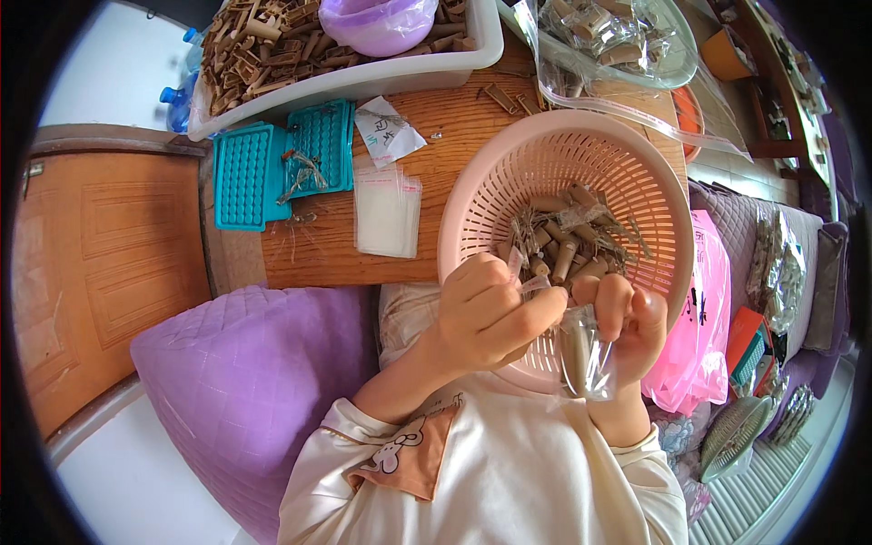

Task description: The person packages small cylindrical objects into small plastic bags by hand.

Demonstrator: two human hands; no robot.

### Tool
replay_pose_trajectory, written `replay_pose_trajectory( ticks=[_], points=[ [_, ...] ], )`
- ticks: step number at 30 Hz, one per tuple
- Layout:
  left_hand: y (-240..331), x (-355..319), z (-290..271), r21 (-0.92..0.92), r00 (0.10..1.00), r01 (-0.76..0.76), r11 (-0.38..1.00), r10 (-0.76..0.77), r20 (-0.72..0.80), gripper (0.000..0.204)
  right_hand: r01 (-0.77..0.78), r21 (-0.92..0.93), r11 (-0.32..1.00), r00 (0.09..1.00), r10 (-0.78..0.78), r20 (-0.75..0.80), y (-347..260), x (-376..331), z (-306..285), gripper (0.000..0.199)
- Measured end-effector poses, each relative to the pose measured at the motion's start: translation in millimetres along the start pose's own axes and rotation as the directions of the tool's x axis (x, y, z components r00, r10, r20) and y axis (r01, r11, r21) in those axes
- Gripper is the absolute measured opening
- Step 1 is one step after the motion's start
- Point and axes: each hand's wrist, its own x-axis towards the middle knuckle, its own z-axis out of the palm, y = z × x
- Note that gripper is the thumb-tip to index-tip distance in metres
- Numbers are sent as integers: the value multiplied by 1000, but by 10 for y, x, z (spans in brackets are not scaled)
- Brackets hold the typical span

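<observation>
Over the near rim of a pink slotted basket, both my hands are closed at a small clear plastic bag. A brown tube-shaped piece shows inside it, hanging down. My left hand pinches clear plastic near the bag's upper edge, fingers curled. My right hand grips the bag's top from the other side with bent fingers. Behind my hands, several brown cylinders lie in the basket among clear wrappers and thin wire-like strands. My fingers hide part of the bag's opening.
A stack of flat clear bags and teal trays lie left on the wooden table. Behind stand a white bin of brown pieces and a tub of wrapped ones. A pink bag is at right, a purple cushion at left.
</observation>
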Motion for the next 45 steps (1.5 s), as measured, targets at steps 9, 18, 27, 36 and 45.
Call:
replay_pose_trajectory(
  ticks=[9, 18, 27, 36, 45],
  points=[
    [4, 102, -161, -379, 760, 639, 670, -472, 447, 32, 271, -757, 594, 952, -47, 303, -215, 8, -44, 21],
    [-566, -61, -635, 181, 597, 801, 570, -782, -180, 18, -21, -964, 265, 976, -203, -78, -520, 225, -264, 14],
    [-1088, -695, -736, 615, 502, 715, 331, -856, -124, 32, 108, -893, -437, 965, 261, -11, -326, 285, -322, 32],
    [-1166, -735, -873, 429, 347, 858, 282, -934, -81, 20, 313, -804, -506, 873, 486, 34, -224, 286, -396, 23],
    [-1022, -709, -1011, -30, 393, 919, 392, -918, 56, 18, 325, -935, -140, 931, 223, 290, -397, 331, -431, 5]
  ],
)
